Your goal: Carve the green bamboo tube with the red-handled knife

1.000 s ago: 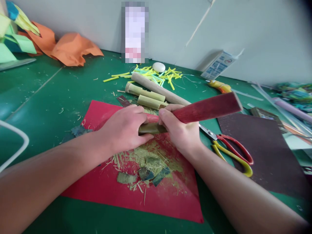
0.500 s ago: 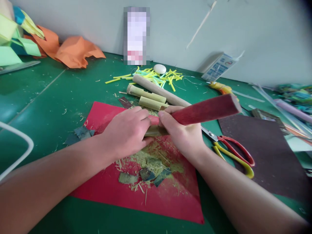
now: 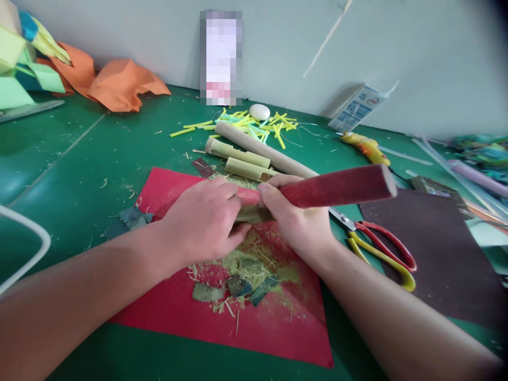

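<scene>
Over a red sheet (image 3: 222,336) my two hands work close together. My left hand (image 3: 208,217) is closed, its thumb below a greenish bamboo piece (image 3: 254,214) that shows in the gap between the hands. My right hand (image 3: 304,217) is wrapped round a thick dark-red wooden stick (image 3: 341,185), whose flat end points right. A paler red length shows between the hands, just above the bamboo; whether it belongs to the same stick I cannot tell. Beneath the hands, pale shavings (image 3: 257,259) and dark sandpaper-like scraps (image 3: 208,292) lie on the sheet.
Scissors (image 3: 384,254) lie right of my right hand, by a dark sheet (image 3: 428,254). Beyond the hands are cut bamboo pieces (image 3: 238,152), a pale rod (image 3: 262,148), yellow strips (image 3: 283,137) and a glue gun (image 3: 365,147). Crumpled orange paper (image 3: 127,84) sits back left.
The free end of the red stick has dipped and shifted slightly right. Both hands keep their grip in nearly the same place.
</scene>
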The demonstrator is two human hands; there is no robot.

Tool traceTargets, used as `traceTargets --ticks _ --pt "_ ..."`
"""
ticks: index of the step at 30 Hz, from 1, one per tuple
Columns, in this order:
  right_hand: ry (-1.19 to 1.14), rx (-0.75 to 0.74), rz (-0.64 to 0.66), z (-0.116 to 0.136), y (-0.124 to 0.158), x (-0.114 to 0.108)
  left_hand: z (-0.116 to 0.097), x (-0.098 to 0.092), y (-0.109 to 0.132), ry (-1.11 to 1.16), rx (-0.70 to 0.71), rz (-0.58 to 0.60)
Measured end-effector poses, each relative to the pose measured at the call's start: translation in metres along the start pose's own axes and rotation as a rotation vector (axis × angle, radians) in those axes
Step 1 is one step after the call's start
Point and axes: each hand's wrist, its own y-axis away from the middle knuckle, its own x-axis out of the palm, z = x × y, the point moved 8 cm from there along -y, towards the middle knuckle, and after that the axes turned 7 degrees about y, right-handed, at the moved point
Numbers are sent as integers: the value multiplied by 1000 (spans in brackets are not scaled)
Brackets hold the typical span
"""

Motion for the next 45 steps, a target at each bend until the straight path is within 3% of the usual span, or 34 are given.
traceTargets --ticks 4,14,37,45 --pt "6 -24 1 5 2 -2 -4 -3 0 -16 53 -28" --pt "23 -36 5 6 4 -2 -1 -5 -2 17 4 -30" --pt "-27 -30 39 1 6 0 -5 -8 2 94 78 -95" --pt "-136 51 30 -2 7 2 -2 -6 2 120 70 -106"
